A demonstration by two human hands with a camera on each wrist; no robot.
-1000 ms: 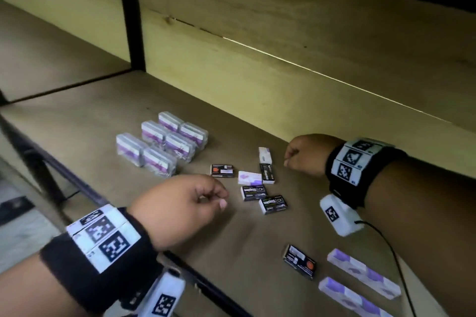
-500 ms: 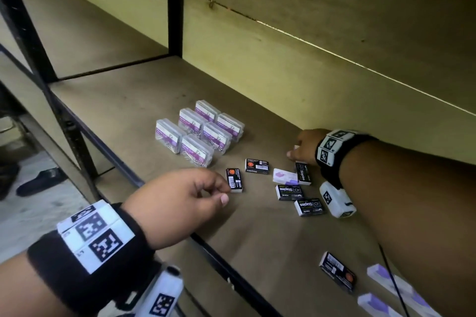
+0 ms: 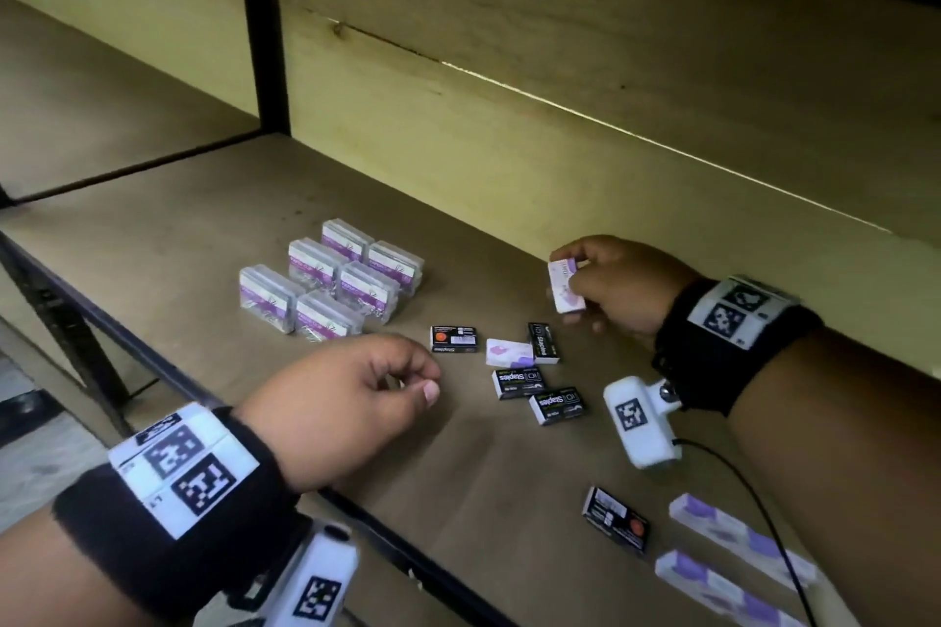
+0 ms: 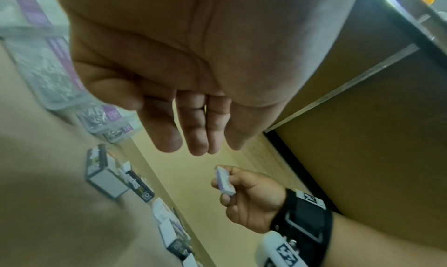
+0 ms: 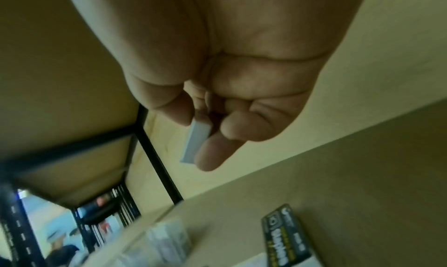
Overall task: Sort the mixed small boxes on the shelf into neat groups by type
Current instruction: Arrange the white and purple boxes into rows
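Your right hand pinches a small white-and-purple cardboard box btwn thumb & fingers, lifted off the brown shelf board, near the back wall. Your left hand hovers w/ fingers loosely curled, holding nothing, just beside the black staple boxes.

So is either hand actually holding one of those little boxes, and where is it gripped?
The right hand pinches a small white-and-purple box by its two ends, thumb against fingers. The left hand holds nothing.
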